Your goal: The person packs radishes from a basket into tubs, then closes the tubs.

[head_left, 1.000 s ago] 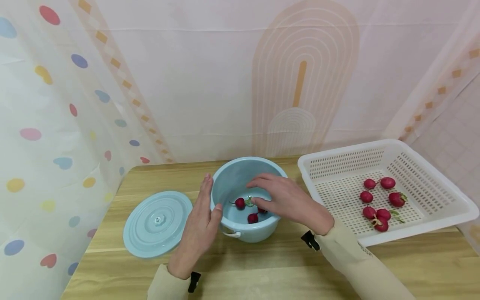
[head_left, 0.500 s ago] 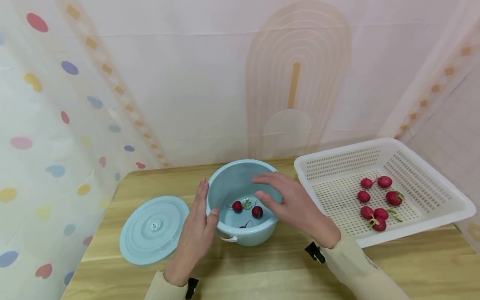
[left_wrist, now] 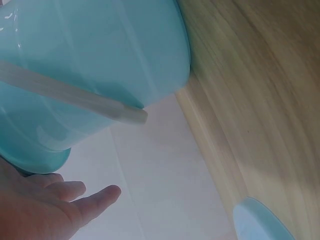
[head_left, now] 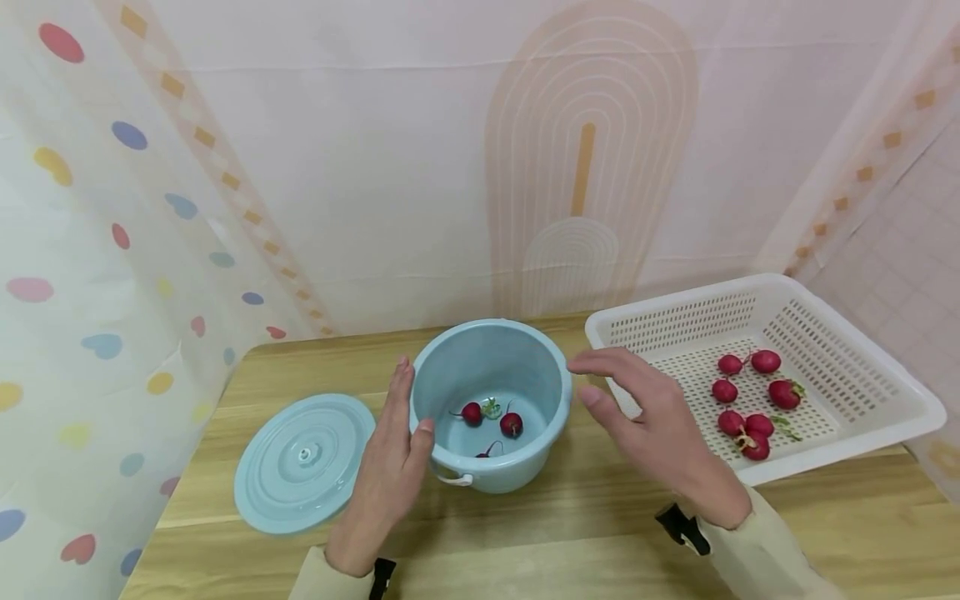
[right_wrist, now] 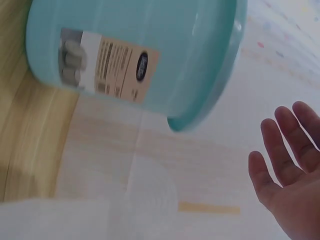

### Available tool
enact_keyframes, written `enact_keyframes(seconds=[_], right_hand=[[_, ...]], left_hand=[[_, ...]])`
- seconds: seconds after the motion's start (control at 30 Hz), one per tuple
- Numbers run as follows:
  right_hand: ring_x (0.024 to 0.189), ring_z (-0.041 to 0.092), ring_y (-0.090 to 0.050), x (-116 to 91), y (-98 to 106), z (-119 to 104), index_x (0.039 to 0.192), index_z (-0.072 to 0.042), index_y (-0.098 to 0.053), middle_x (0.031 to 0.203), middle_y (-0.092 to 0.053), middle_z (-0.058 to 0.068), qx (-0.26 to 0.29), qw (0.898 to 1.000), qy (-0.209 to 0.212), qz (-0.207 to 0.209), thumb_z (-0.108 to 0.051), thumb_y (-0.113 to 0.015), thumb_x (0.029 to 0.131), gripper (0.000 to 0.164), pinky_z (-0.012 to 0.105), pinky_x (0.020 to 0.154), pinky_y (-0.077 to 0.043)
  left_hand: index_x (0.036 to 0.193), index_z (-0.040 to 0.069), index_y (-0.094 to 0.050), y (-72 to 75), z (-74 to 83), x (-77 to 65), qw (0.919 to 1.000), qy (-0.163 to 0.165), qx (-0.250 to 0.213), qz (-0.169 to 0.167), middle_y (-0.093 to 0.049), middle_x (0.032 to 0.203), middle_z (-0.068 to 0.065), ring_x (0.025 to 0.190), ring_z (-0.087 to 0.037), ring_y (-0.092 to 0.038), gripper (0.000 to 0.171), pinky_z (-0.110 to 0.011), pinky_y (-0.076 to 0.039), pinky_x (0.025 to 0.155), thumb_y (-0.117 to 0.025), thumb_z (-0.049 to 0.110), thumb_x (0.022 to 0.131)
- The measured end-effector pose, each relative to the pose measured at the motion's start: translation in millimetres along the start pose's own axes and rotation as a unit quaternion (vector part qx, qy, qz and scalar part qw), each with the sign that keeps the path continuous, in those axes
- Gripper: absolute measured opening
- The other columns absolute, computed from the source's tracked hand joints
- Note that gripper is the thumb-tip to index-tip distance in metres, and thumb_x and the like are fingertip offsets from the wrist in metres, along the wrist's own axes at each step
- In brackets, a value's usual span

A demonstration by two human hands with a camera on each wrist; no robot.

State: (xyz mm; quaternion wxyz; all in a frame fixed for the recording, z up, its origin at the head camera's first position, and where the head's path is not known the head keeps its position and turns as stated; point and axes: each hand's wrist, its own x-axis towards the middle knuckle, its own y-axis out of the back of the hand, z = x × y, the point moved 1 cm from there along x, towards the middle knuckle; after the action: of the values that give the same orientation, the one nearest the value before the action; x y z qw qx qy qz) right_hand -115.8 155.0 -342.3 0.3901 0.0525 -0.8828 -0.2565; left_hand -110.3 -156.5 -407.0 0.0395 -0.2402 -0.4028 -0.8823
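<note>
A light blue bucket (head_left: pixel 491 475) with a white handle (head_left: pixel 457 479) stands on the table. Inside it are three radishes; one radish (head_left: pixel 472 414) lies left, another radish (head_left: pixel 512 425) right, and the third is mostly hidden by the near rim. My left hand (head_left: pixel 386 467) is at the bucket's left rim, its fingers straight; whether it touches the rim I cannot tell. Just right of the bucket, my right hand (head_left: pixel 660 417) hovers with relaxed fingers and holds nothing. The right wrist view shows those fingers (right_wrist: pixel 282 155) apart from the bucket's rim, above a printed label (right_wrist: pixel 107 65).
The blue lid (head_left: pixel 303 462) lies flat on the wooden table (head_left: pixel 555 550), left of the bucket. A white perforated basket (head_left: pixel 840 454) sits at the right with several radishes (head_left: pixel 765 361) in it. Behind the table hangs a patterned curtain (head_left: pixel 375 167).
My right hand has moved out of the bucket and to the right, toward the basket. Radishes in the bucket have shifted, one now nearly hidden at the near wall. My left hand stays beside the bucket.
</note>
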Motion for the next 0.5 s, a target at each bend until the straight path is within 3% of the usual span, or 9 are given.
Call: enact_keyframes(seconds=[0.5], right_hand=[[0.125, 0.005, -0.059, -20.4, 53.2, 13.9, 0.122, -0.007, -0.074, 0.125, -0.07, 0.007, -0.051, 0.998, 0.0, 0.021, 0.0, -0.067, 0.095, 0.028, 0.017, 0.106, -0.042]], left_hand=[[0.164, 0.003, -0.023, 0.2, 0.9, 0.6, 1.0, 0.003, -0.001, -0.001, -0.02, 0.172, -0.008, 0.155, -0.033, -0.026, 0.067, -0.06, -0.032, 0.118, -0.049, 0.013, 0.103]])
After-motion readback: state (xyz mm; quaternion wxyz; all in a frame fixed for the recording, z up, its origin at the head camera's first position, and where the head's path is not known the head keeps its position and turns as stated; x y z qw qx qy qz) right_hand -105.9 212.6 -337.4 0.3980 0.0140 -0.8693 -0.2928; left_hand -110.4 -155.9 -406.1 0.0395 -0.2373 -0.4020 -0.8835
